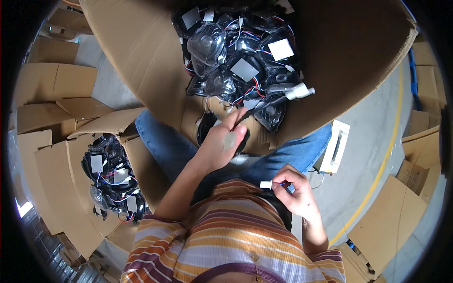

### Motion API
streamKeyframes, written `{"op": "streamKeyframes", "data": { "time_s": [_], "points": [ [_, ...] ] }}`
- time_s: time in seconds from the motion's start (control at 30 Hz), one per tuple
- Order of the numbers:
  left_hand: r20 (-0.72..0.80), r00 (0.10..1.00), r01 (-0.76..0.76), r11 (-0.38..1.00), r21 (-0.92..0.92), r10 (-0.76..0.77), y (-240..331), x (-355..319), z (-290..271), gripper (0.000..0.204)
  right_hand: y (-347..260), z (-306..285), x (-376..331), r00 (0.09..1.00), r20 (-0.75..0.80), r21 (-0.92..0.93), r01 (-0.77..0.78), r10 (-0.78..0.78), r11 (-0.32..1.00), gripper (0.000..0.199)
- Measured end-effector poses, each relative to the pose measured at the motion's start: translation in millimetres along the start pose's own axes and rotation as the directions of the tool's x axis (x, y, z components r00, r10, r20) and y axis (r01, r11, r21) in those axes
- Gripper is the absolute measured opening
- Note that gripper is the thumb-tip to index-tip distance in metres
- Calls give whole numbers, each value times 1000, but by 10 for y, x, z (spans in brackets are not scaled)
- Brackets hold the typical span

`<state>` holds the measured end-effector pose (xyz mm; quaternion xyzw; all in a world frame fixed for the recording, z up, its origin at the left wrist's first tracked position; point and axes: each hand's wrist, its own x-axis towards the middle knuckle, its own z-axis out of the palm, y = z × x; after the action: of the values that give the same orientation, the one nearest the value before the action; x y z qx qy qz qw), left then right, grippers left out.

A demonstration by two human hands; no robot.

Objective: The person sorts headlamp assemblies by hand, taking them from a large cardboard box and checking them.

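Nearest, the striped shirt (236, 236) is filling the lower view. Just above it, the right hand (296, 188) is pinching a small white connector (266, 185) over the jeans (302, 153). Further out, the left hand (224, 139) is gripping a black cable (257, 107) leading toward a white plug (299, 91). Beyond, the big cardboard box (137, 52) is holding a heap of black lamp assemblies (236, 52); a smaller box (52, 188) is sitting off to the left.

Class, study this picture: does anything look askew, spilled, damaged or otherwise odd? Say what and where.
Nothing looks spilled or broken. The lamp housings lie jumbled in the big cardboard box, wires tangled, and that box is tipped toward the person. The left hand pinches a black cable; the right hand holds a white connector. A smaller box holds more housings.
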<state>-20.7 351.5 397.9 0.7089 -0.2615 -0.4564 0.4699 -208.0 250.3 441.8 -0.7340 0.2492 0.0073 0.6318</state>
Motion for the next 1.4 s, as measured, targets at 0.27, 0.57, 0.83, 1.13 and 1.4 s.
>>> {"op": "streamKeyframes", "data": {
  "time_s": [0.27,0.57,0.83,1.13,1.4],
  "points": [
    [187,948,-288,944,157,258,-11,-308,40,39,-82,-77,-126,999,-40,-42,-25,23,999,6],
    [294,940,-289,862,416,173,-8,-342,222,41,-395,-320,-391,968,-189,-197,128,-165,972,10],
    [386,913,-345,759,553,133,29,-330,201,38,-208,-73,57,990,-69,-191,111,-126,975,8],
    [597,790,-446,796,409,136,-80,-263,165,38,-224,-105,141,969,18,-358,238,-248,903,11],
    [751,635,-563,774,290,181,-87,-71,85,30,-214,-200,277,966,122,-446,260,-230,857,12]
  ]
}}
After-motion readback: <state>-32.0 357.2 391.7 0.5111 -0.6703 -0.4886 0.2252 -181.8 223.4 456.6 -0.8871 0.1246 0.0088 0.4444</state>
